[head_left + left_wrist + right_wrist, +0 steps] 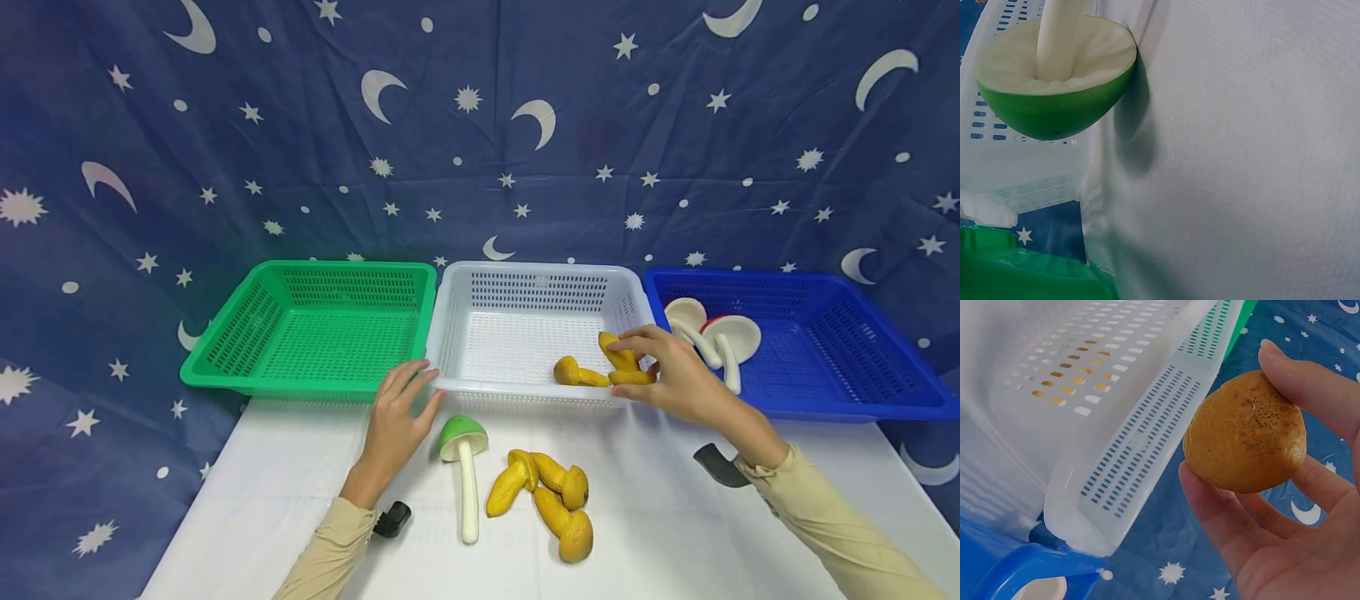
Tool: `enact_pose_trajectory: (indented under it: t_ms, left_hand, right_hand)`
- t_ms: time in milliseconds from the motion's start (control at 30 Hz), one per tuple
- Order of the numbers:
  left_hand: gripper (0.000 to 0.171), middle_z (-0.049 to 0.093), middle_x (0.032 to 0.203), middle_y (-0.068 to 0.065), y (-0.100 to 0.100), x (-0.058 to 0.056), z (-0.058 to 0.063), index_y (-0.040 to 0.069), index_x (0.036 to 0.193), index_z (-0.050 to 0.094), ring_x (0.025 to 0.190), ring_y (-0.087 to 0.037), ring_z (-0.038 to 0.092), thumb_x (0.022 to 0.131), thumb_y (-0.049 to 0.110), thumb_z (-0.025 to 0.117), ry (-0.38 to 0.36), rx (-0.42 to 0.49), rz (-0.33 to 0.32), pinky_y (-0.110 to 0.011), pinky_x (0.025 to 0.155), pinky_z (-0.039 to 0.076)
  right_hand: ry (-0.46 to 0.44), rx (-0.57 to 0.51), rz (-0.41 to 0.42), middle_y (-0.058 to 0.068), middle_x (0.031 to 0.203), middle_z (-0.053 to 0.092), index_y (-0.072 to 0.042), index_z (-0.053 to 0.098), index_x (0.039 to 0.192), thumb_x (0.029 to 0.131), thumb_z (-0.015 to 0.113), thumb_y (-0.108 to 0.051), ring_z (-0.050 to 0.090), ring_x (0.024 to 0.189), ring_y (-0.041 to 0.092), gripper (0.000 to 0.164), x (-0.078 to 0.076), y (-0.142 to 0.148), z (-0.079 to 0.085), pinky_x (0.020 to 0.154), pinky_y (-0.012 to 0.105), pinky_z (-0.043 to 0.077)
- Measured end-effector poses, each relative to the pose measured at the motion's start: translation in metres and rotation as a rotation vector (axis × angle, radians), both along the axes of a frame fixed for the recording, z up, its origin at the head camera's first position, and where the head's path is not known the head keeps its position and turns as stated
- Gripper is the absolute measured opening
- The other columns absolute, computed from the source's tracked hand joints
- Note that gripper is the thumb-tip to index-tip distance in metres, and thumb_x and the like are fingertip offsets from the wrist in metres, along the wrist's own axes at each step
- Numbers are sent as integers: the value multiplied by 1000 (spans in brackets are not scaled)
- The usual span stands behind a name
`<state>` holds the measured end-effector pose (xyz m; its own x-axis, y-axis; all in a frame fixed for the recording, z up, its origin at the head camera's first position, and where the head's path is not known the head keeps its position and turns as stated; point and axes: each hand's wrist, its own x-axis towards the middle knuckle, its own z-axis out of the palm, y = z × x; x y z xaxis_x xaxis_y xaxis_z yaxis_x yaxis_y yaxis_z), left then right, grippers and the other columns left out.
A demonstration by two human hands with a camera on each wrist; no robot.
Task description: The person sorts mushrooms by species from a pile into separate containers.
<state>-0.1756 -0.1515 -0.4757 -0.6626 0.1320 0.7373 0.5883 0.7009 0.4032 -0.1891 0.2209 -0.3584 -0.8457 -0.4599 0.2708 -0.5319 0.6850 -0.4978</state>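
Head view: right hand (pixel 678 377) pinches yellow round-capped mushroom (pixel 1244 434); left hand (pixel 397 421), fingers spread, perhaps steadies white plastic basket (pixel 498 387).

A makeshift tabletop set, closed in by cloth.
From where I stand, a navy backdrop (pixel 315 92) printed with pale moons and stars fills the upper half of the frame and drops down both sides, so I can't tell whether a home, a lab or a studio lies behind it. A table (pixel 660 525) under white cloth spreads across the lower part; a green basket (pixel 345 266), a white basket (pixel 540 269) and a blue basket (pixel 892 412) stand left to right across the middle. Toy-like yellow mushrooms (pixel 576 537) at lower centre and small black devices (pixel 393 520) at the wrists suggest a recording corner.
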Motion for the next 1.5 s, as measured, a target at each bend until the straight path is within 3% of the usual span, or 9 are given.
enact_pose_trajectory:
  t_ms: [400, 767, 1067, 1500]
  left_hand:
    - [31, 63, 116, -16, 0, -1, 1, 1, 105, 69, 115, -33, 53, 78, 14, 76, 16, -2, -1, -43, 102, 40]
    - [30, 63, 117, -15, 1, -2, 0, 2, 105, 69, 115, -32, 53, 79, 14, 76, 12, -4, -6, -42, 103, 40]
    - [30, 63, 116, -15, 1, -2, 0, 1, 105, 69, 114, -33, 53, 78, 13, 76, 28, -8, -4, -43, 101, 41]
    - [31, 63, 117, -14, -1, -1, -1, 2, 106, 69, 116, -33, 52, 79, 15, 76, 13, 1, -5, -42, 103, 39]
  right_hand:
    - [-28, 30, -22, 16, 110, 59, -1, 67, 112, 69, 85, -14, 57, 86, 25, 48, -27, 1, -6, 64, 29, 55]
    - [-108, 74, -70, 18, 109, 58, -1, 66, 114, 72, 84, -17, 55, 86, 28, 49, -49, 0, -14, 67, 35, 51]
    - [-139, 79, -89, 20, 106, 60, 3, 66, 114, 69, 85, -15, 52, 82, 32, 51, -66, 0, -29, 64, 33, 44]
    - [-182, 77, -56, 21, 108, 64, 8, 65, 112, 70, 83, -10, 53, 82, 28, 49, -87, -3, -53, 71, 37, 51]
